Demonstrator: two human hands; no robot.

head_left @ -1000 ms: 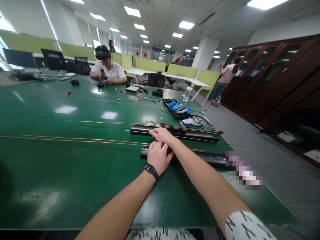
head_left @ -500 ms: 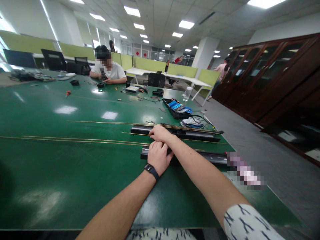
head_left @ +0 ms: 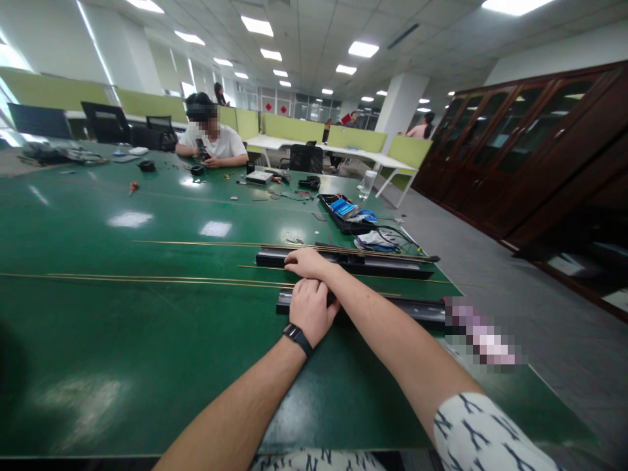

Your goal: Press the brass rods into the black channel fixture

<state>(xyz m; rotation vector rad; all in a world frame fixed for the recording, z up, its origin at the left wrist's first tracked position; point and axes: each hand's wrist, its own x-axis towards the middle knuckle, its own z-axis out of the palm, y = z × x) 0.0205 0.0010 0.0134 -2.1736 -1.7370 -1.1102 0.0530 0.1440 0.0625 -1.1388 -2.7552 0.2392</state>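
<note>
My left hand (head_left: 309, 307), with a dark watch at its wrist, is closed over the near black rail (head_left: 417, 312), knuckles up and fingertips hidden. Thin brass rods (head_left: 176, 280) lie along that rail and stretch far to the left under these fingers. Crossing above it, my right hand (head_left: 308, 263) points left at the front edge of the far black rail (head_left: 402, 266). Its bent fingers come down on a single thin brass rod (head_left: 260, 267), seemingly pinching it; the fingertips are partly hidden. More brass rods (head_left: 210, 244) rest on top of the far rail.
Behind the rails sit a black tray (head_left: 338, 226) with blue items, gloves (head_left: 375, 241) and a clear cup (head_left: 366, 184). Across the green table (head_left: 147, 360) a person (head_left: 213, 140) handles a small object among tools. A blurred pinkish item (head_left: 483, 333) lies at the right edge.
My right hand has slid slightly left along the rod. My left hand keeps its place on the near rail. The view has tilted slightly, and a person in the background has moved.
</note>
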